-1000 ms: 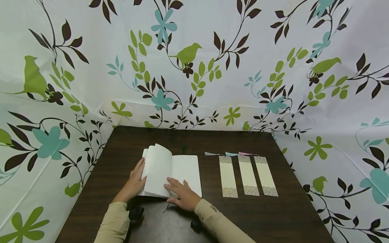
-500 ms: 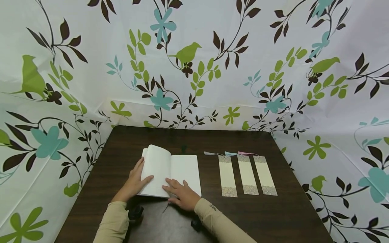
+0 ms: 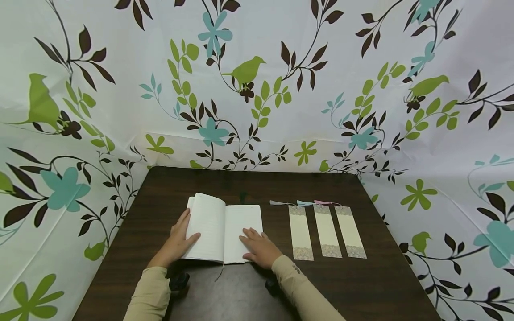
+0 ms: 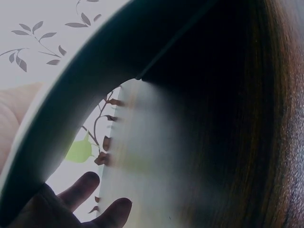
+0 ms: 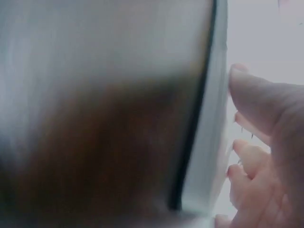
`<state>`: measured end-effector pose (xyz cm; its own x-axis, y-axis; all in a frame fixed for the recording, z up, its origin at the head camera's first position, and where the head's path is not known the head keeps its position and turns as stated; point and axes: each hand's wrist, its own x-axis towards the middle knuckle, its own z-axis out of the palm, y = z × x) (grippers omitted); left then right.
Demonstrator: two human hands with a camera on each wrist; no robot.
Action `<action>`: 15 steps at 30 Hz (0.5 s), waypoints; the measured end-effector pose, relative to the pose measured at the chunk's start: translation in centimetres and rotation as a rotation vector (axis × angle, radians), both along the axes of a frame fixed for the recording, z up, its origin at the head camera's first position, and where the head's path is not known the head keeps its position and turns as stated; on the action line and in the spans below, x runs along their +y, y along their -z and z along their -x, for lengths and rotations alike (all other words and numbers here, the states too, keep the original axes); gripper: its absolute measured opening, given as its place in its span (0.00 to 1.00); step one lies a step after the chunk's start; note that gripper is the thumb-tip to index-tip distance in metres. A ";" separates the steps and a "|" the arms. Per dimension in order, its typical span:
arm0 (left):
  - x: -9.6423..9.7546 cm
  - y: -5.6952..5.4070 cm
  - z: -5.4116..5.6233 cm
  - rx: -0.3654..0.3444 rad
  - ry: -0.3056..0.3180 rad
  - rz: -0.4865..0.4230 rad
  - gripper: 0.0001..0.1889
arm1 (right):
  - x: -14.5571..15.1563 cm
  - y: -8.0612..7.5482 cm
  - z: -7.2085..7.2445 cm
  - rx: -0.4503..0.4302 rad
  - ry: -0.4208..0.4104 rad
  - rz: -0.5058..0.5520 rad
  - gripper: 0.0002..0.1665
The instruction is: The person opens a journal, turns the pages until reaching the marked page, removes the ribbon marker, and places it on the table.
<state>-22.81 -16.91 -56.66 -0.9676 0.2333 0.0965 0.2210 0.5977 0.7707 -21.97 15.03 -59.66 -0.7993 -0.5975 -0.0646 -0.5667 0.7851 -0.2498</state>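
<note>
An open notebook [image 3: 242, 218] with blank-looking white pages lies on the dark table, its left-hand pages bowed up. My left hand [image 3: 176, 240] grips the left side of it, thumb over the page; the left wrist view shows fingertips [image 4: 115, 212] beyond the dark cover [image 4: 57, 109]. On the lower part of the right page rests my right hand [image 3: 261, 249], fingers spread and relaxed. From the right wrist camera, its thumb [image 5: 256, 97] and fingers sit at the page side of the notebook [image 5: 209, 156]. A thin ribbon [image 3: 219, 273] hangs from the spine.
To the right lie three cream bookmarks: a left one [image 3: 301, 234], a middle one [image 3: 328, 232] and a right one [image 3: 351, 232], tassels pointing left at their tops. The brown table [image 3: 393, 290] ends at a floral-printed curtain [image 3: 281, 111].
My right hand has slid right, from near the spine onto the right page. The left-hand pages have settled lower, and the left thumb has come over the page.
</note>
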 end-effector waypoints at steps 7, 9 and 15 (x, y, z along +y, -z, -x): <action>0.0 0.1 0.0 0.010 -0.001 0.004 0.39 | 2.9 -0.8 0.6 -0.075 0.120 0.022 0.49; 0.0 0.1 0.0 0.013 -0.002 0.004 0.39 | 3.4 -1.0 0.6 -0.088 0.138 0.028 0.51; 0.0 0.0 -0.1 0.018 -0.003 0.015 0.40 | 3.6 -1.3 0.6 -0.011 0.132 0.027 0.52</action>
<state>-22.74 -16.88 -56.70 -0.9663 0.2323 0.1108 0.2334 0.6096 0.7575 -22.59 18.65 -58.38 -0.8704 -0.4888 -0.0590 -0.4560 0.8455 -0.2779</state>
